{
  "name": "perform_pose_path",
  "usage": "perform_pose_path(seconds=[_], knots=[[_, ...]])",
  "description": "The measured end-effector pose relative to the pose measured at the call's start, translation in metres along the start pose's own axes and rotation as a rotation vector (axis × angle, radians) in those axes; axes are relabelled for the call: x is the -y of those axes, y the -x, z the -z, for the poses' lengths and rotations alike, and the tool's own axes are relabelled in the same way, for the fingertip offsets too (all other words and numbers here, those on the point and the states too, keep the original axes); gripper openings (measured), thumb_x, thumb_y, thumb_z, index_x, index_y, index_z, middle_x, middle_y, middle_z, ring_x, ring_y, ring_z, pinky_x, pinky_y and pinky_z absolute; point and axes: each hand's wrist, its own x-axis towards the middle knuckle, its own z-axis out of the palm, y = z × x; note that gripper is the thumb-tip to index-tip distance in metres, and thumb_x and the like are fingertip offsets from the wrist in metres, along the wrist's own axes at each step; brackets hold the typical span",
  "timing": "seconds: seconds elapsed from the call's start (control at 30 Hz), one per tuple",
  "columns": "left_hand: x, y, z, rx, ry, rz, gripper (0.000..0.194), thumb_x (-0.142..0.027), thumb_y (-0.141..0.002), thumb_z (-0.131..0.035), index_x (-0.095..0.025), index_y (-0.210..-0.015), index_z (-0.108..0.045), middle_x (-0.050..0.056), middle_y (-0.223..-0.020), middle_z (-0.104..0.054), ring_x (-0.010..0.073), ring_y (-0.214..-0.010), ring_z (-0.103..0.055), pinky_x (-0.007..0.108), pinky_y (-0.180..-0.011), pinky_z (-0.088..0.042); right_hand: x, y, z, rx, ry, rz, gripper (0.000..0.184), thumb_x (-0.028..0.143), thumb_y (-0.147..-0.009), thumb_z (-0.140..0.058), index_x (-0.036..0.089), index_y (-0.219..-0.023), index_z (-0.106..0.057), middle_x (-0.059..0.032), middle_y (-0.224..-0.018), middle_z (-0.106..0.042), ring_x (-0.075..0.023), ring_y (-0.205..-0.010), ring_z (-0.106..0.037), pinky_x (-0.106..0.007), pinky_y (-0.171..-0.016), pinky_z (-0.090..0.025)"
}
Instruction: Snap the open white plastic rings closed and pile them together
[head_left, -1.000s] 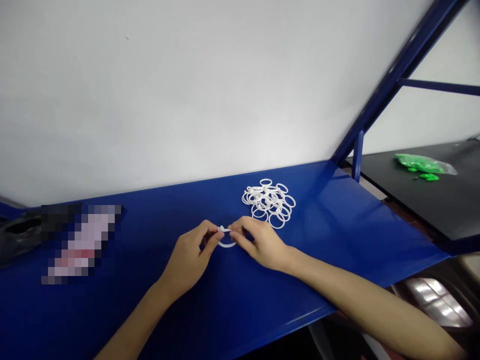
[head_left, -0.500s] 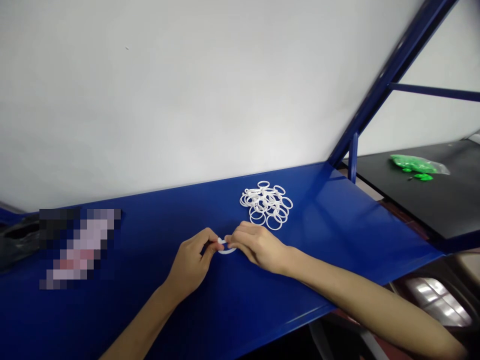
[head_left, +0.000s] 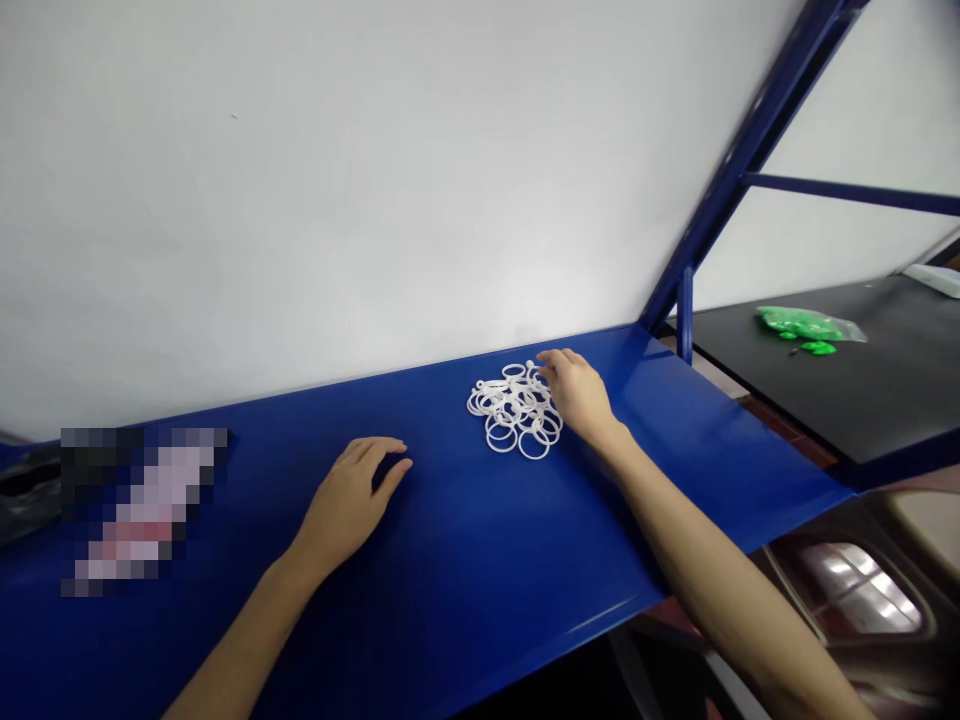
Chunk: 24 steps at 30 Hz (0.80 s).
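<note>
Over the blue tabletop, my left hand (head_left: 349,505) is open and holds nothing, its thumb and fingers apart. A pile of thin white plastic rings (head_left: 501,432), some with small knobs, lies to the right of it. My right hand (head_left: 579,392) is at the pile's right back edge, with bent fingers closed at a white ring (head_left: 530,366) there. The hand covers part of that ring and the right side of the pile.
A white wall rises behind the blue table (head_left: 450,560). Left lies a blurred-out pink and white item (head_left: 161,490) beside a dark bag (head_left: 30,490). At right, past a blue frame post (head_left: 720,210), a bag of green pieces (head_left: 802,324) rests on a black table.
Both hands were together on a white ring in front of the pile. They have parted: the left drew back to the left, empty, and the right moved up to the pile.
</note>
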Motion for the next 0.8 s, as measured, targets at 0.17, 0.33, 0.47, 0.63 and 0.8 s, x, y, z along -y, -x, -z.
perform_pose_path(seconds=[0.17,0.33,0.47,0.63,0.8], knots=[[0.010,-0.001,-0.006,0.032,-0.037,0.015,0.033,-0.049,-0.095,-0.050,-0.025,-0.110,-0.066,0.007,-0.134,-0.062,0.0278,-0.132,-0.052,0.051,-0.113,-0.043,-0.014,-0.001,0.000,0.077,0.092,-0.038,0.021,0.021,-0.100,-0.051,0.019,-0.107,-0.070,-0.0107,-0.101,-0.071,-0.0256,-0.096,-0.062,-0.031,-0.071,-0.049],[0.008,0.000,-0.006,0.070,-0.039,0.026,0.033,-0.048,-0.096,-0.049,-0.024,-0.114,-0.064,0.008,-0.140,-0.058,0.0285,-0.135,-0.049,0.054,-0.115,-0.040,-0.009,0.002,0.002,0.068,0.136,-0.047,0.024,0.021,-0.100,-0.048,0.017,-0.106,-0.071,-0.0145,-0.101,-0.070,-0.0290,-0.098,-0.059,-0.035,-0.074,-0.050],[0.004,0.001,-0.006,0.082,-0.045,0.047,0.034,-0.048,-0.096,-0.048,-0.024,-0.115,-0.062,0.008,-0.141,-0.057,0.0287,-0.138,-0.047,0.054,-0.115,-0.039,0.006,0.005,0.007,-0.005,0.110,0.009,0.028,0.024,-0.102,-0.045,0.014,-0.112,-0.069,-0.0167,-0.104,-0.068,-0.0306,-0.101,-0.056,-0.041,-0.082,-0.050],[0.004,0.001,-0.009,0.101,-0.062,0.077,0.038,-0.050,-0.097,-0.046,-0.024,-0.120,-0.061,0.009,-0.149,-0.050,0.0303,-0.146,-0.037,0.056,-0.118,-0.035,0.045,0.025,0.009,0.003,-0.089,0.379,0.029,0.028,-0.103,-0.047,0.012,-0.114,-0.069,-0.0166,-0.105,-0.067,-0.0291,-0.098,-0.056,-0.045,-0.088,-0.050],[0.009,0.001,-0.015,0.090,-0.099,0.016,0.045,-0.050,-0.098,-0.043,-0.021,-0.128,-0.058,0.011,-0.153,-0.047,0.0307,-0.148,-0.034,0.055,-0.122,-0.029,0.085,0.059,-0.005,0.223,-0.267,0.768,0.040,0.044,-0.100,-0.054,0.012,-0.122,-0.066,-0.0150,-0.122,-0.064,-0.0271,-0.113,-0.057,-0.042,-0.099,-0.049]])
